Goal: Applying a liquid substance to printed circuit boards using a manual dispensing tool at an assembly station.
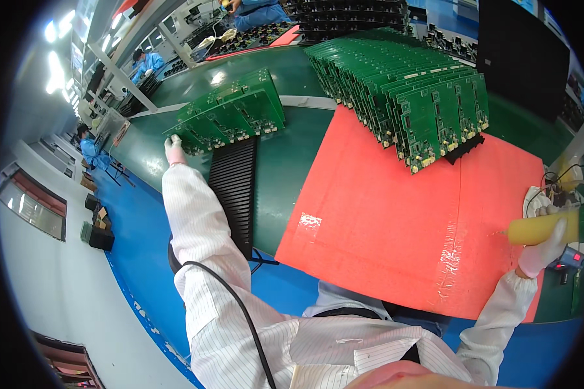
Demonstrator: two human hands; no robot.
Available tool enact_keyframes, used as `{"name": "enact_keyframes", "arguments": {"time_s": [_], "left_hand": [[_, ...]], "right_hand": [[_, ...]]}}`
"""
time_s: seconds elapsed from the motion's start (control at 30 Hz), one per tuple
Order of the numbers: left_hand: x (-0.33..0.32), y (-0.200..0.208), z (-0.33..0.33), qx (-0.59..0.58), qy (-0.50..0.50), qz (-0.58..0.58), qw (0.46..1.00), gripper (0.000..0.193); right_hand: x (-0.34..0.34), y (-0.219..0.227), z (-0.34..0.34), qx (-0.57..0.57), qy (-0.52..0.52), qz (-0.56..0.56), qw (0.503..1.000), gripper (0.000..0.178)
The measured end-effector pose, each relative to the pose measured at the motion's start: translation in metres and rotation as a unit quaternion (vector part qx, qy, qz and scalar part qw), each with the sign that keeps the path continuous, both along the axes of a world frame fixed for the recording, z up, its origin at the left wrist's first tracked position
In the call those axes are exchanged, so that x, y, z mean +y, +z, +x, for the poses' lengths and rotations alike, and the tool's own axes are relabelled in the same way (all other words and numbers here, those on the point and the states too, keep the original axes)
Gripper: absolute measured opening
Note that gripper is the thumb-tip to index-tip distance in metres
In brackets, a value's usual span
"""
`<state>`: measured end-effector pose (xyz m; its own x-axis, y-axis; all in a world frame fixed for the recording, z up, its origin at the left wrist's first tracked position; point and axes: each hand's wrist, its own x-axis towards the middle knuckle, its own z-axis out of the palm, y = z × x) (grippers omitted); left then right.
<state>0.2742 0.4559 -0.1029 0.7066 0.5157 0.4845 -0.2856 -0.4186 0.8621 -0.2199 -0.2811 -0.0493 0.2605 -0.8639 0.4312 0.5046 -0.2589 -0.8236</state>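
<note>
Upper left of centre, at least two green circuit boards [230, 120] stand on one black slotted rack [232, 194]; upper right, a board row [435, 117] overlaps beyond counting. The left hand [174, 150] is at the left boards' edge, fingers bunched; whether gripping, I cannot tell. The right hand [544, 251] curls round one yellow bottle [532, 230]. Blue floor [143, 253], green table [279, 168], red mat [383, 220].

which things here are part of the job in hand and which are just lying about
Likely the job's:
- small group of green circuit boards, gloved left hand at their corner
- slotted black rack beneath them
- long row of similar boards
- yellow cylindrical container, in the gloved right hand

Seemingly idle:
- large black flat panel
- small box with red-lit display
</note>
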Motion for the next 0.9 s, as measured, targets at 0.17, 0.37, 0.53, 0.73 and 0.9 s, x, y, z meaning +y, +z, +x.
{"name": "enact_keyframes", "arguments": {"time_s": [0.17, 0.37, 0.53, 0.73, 0.9], "left_hand": [[-0.014, 0.036, -0.078, -0.047, -0.268, -0.16, 0.949, 0.009], [-0.046, 0.094, -0.162, -0.067, -0.197, 0.122, 0.97, 0.003], [-0.141, 0.142, -0.263, -0.091, -0.172, 0.267, 0.944, 0.014], [-0.323, 0.105, -0.331, 0.037, -0.327, 0.02, 0.944, 0.02], [-0.431, 0.047, -0.36, 0.062, -0.45, -0.185, 0.872, 0.021]], "right_hand": [[0.012, 0.009, -0.003, 0.015, -0.03, -0.004, 0.999, 0.048], [0.015, 0.019, -0.005, -0.08, 0.093, 0.022, 0.992, 0.051], [0.033, 0.047, -0.007, -0.067, 0.056, 0.067, 0.994, 0.045], [0.039, 0.094, -0.044, -0.12, 0.083, 0.06, 0.987, 0.047], [0.048, 0.096, -0.046, -0.139, 0.187, 0.008, 0.972, 0.047]]}}
